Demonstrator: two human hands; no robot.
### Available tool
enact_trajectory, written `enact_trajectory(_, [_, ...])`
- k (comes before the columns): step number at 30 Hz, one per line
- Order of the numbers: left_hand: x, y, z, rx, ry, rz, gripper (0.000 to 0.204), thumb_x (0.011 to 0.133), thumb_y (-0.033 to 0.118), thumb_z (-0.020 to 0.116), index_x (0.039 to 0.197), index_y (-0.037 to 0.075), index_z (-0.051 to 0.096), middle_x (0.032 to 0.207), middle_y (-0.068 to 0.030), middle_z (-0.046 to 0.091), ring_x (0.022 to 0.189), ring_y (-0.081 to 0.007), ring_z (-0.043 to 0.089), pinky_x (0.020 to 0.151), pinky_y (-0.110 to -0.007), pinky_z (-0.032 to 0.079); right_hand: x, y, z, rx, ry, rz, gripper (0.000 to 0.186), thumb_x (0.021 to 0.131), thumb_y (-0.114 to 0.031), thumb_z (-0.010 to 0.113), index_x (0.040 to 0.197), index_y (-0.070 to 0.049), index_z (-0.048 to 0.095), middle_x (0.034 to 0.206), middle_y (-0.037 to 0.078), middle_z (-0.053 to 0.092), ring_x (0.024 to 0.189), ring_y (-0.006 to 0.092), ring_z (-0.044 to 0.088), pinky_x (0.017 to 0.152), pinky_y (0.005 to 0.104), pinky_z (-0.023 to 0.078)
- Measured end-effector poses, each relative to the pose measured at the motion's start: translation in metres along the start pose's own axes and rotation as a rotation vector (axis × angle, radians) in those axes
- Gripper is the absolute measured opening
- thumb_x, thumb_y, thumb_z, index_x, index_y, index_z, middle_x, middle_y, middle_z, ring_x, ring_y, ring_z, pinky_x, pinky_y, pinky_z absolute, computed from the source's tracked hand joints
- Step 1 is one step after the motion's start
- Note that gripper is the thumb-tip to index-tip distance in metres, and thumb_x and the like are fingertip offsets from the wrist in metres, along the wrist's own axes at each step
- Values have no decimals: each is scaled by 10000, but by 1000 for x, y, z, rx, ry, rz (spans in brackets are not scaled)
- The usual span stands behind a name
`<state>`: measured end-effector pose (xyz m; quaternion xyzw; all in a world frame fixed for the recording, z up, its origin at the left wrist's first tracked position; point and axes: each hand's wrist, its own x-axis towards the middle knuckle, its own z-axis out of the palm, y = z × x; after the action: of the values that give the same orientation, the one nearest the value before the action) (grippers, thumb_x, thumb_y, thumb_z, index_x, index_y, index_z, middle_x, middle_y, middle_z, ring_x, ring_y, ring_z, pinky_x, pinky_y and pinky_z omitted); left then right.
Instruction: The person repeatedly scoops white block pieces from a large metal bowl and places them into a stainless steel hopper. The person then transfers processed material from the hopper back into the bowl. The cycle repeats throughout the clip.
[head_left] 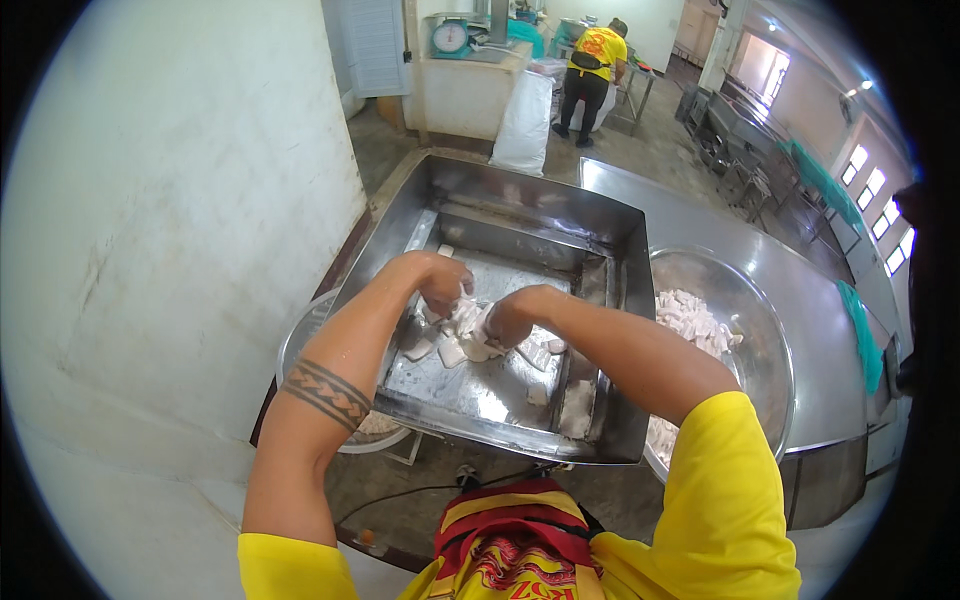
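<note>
In the middle of a deep square steel tray [622, 360], my left hand [445, 285] has its fingers curled onto a cluster of white pieces [468, 322]. My right hand [515, 312] grips the same cluster from the right, its fingertips partly hidden among the pieces. More flat white blocks [452, 350] lie scattered on the tray's bottom around both hands. To the right of the tray, a wide metal bowl [760, 340] holds a heap of similar white pieces [690, 310].
Another bowl [300, 330] sits low left, under the tray's edge, beside a white wall [150, 200]. A steel table [820, 360] extends right, with green cloth [860, 330]. Behind are a scale [449, 38], a white sack [525, 120] and a person [590, 80] in yellow, bending over.
</note>
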<state>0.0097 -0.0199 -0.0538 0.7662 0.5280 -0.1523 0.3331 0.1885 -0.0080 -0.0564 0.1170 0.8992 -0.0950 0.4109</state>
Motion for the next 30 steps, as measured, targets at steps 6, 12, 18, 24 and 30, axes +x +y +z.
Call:
enact_trajectory(6, [-7, 8, -7, 57, -67, -365, 604, 807, 271, 778, 1331, 40, 586, 1125, -173, 726, 925, -287, 725, 739, -397, 589, -5, 2, -9, 437, -322, 171, 191, 816, -91, 636, 959, 22, 693, 903, 139, 709, 812, 231, 702, 721, 374, 578])
enact_trajectory(12, [-6, 33, 12, -131, -186, -363, 367, 811, 132, 789, 1096, -71, 679, 951, -191, 747, 823, -230, 754, 707, -351, 618, -12, -5, -12, 212, 36, 68, 204, 844, -136, 620, 919, 11, 740, 846, 110, 715, 749, 233, 660, 657, 394, 529])
enact_trajectory(18, [9, 2, 8, -301, -185, -122, 448, 811, -64, 650, 1250, -102, 567, 1100, -230, 706, 844, -260, 758, 759, -299, 636, -5, 12, -22, 183, 144, -156, 329, 826, -247, 622, 1025, -22, 756, 982, 167, 730, 905, 321, 680, 810, 422, 520])
enact_trajectory(24, [-15, 5, -4, -297, 30, -342, 280, 904, 61, 555, 1122, -72, 667, 1057, -213, 734, 832, -281, 759, 736, -410, 609, 43, -6, 22, -78, 2, -151, 316, 896, -181, 572, 1085, 25, 719, 1065, 188, 704, 982, 335, 651, 881, 443, 486])
enact_trajectory(30, [-4, 34, 3, -182, -595, -820, 398, 924, 163, 678, 1274, -17, 626, 1199, -198, 707, 981, -297, 733, 895, -441, 561, 10, 11, -15, 336, 133, -139, 355, 849, -185, 615, 1082, 62, 719, 1068, 201, 727, 846, 286, 740, 763, 374, 582])
